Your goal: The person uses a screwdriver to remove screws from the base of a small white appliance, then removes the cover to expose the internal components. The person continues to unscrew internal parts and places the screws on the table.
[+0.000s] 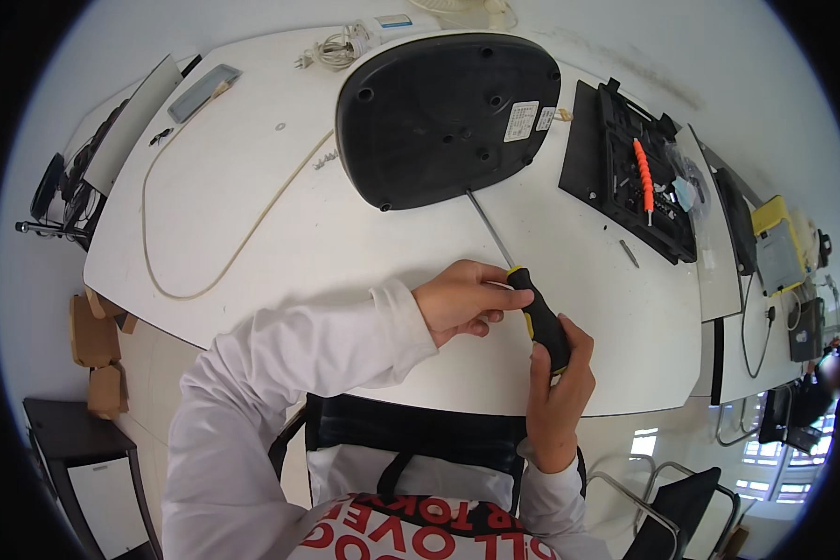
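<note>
My right hand grips the black and yellow handle of a long screwdriver. Its thin metal shaft reaches up to the edge of a black rounded appliance base, which lies upside down on the white table. My left hand rests beside the top of the handle, its fingertips touching the handle where the shaft begins.
A black tray with an orange-handled tool lies to the right. A beige cord loops across the left of the table. A white plug and cable lie at the far edge. Boxes and devices crowd the right side.
</note>
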Demonstrator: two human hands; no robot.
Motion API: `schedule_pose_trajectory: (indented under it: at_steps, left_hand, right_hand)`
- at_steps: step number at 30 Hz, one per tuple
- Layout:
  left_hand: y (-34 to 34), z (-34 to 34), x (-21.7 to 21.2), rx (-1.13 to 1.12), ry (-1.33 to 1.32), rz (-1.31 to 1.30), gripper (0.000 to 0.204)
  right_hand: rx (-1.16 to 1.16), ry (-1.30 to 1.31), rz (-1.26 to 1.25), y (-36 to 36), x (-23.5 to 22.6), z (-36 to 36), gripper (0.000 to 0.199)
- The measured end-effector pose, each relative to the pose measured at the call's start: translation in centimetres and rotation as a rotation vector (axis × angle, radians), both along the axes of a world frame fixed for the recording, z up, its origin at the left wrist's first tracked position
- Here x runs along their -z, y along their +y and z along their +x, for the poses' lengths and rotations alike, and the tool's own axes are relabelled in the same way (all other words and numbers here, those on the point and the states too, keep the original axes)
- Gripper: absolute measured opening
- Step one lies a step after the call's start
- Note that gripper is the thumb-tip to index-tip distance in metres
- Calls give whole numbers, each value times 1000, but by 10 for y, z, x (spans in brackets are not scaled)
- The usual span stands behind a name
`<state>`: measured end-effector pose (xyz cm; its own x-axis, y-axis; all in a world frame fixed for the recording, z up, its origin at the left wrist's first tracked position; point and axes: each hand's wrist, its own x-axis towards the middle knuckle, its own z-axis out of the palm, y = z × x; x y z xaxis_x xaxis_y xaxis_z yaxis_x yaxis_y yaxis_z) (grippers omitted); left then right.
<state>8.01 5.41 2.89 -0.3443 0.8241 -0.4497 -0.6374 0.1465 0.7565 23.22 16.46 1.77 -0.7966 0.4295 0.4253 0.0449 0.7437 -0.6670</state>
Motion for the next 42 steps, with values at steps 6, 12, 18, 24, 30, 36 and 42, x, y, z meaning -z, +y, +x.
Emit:
schedule_pose_trajectory:
  at_steps: [6,12,18,24,30,36,42]
  left_hand:
    - [-1,3,-5,-43,-68,95,38]
    - [-1,0,6,-66,-36,126,40]
    - [4,2,8,-103,-69,142,38]
    - [-4,0,-8,-70,23,150,38]
    - [8,18,-2,-22,-17,76,40]
    - [2,24,10,-154,-43,91,44]
    - [7,34,9,-225,-252,218,49]
  right_hand:
    - [-131,33,96,-1,-11,3,40]
    - [-173,51,157,-5,-16,-1,44]
    - [-77,-129,-212,-1,-10,14,48]
    - [-84,36,-128,-3,-13,-3,31]
    - [-164,157,-115,9,-5,4,29]
    - [-51,200,-161,15,1,3,41]
    - [105,-37,-67,15,5,3,44]
